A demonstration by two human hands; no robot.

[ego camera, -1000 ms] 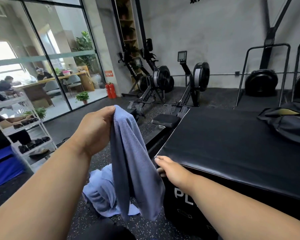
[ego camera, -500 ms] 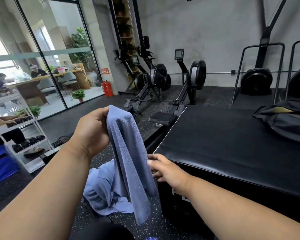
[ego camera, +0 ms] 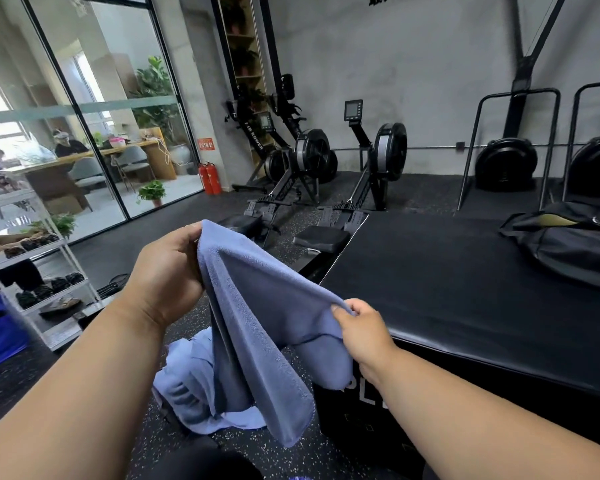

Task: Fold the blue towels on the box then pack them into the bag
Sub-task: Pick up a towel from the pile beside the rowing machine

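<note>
Blue terry towel: left hand grips one corner, right hand pinches another; spreading step. Next: lay flat on black padded box.

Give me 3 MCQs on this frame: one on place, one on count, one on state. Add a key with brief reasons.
1. Where does the black duffel bag lie?
A. on the black padded box's top, far right
B. on the floor by the rowers
C. on the white shelf

2. How many red fire extinguishers stand by the glass wall?
A. one
B. two
C. four

3. How is the blue terry towel held?
A. left hand only
B. both hands
C. lies flat on the box

Key: 1 A, the bag rests on the black padded box. 2 B, a pair stands side by side. 3 B, the left hand holds the upper end and the right hand pinches an edge.
</note>
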